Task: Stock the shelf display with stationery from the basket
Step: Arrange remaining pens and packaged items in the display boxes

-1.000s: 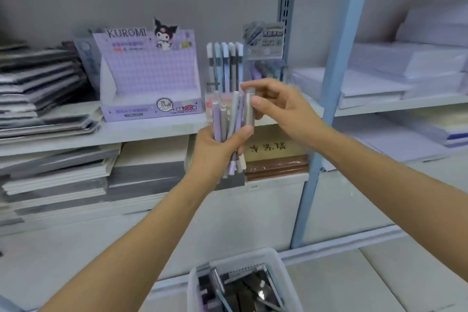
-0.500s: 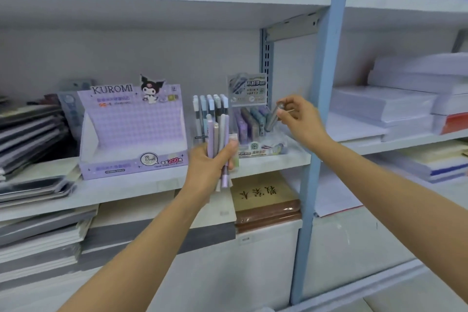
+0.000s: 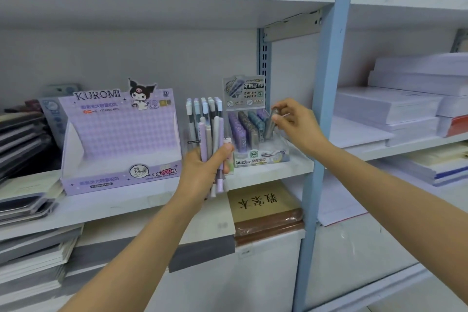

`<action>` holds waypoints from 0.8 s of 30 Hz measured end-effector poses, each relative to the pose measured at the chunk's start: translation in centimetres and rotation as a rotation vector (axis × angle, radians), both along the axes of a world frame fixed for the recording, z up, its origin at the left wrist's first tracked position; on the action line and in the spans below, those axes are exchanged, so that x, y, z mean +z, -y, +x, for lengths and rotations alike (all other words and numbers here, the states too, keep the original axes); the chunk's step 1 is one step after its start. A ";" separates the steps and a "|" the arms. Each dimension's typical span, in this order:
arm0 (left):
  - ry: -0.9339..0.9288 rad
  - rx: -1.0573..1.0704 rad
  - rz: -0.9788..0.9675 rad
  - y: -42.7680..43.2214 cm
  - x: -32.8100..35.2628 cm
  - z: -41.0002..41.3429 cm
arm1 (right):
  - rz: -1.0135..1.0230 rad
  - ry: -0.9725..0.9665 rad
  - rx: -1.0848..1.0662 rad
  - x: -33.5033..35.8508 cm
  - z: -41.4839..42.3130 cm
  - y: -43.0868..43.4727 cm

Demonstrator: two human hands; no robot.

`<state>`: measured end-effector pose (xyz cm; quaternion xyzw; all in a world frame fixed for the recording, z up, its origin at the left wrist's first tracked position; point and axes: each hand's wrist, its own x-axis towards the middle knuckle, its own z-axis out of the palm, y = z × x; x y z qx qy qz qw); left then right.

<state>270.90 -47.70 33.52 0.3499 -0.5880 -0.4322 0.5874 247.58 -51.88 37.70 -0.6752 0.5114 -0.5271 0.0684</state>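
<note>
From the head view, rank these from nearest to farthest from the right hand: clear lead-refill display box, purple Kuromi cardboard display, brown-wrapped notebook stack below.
1. Clear lead-refill display box: at the right hand's fingers.
2. Brown-wrapped notebook stack: shelf below, slightly left.
3. Purple Kuromi cardboard display: far left, same shelf.

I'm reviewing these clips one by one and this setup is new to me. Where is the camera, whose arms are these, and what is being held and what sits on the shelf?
There is no machine here. The camera is worn on a person's head and looks forward and down, so both arms reach in from the bottom of the picture.

The left hand grips a bundle of pens, upright, in purple, grey and white. The right hand pinches one grey lead tube at the clear display box, which already holds rows of similar tubes.

On the same shelf stand an empty purple Kuromi carton and a rack of pens behind the bundle. Stacked notebooks lie at the left, and paper stacks fill the bay to the right. The basket is out of view.
</note>
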 end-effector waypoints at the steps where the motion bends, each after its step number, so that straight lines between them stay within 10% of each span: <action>1: 0.007 -0.003 -0.003 0.0 0.0 0.0 | -0.037 0.012 -0.047 0.2 -0.1 0.1; 24: 0.067 -0.065 0.016 -1.1 -0.1 0.2 | 0.030 -0.184 -0.177 -2.0 0.2 1.2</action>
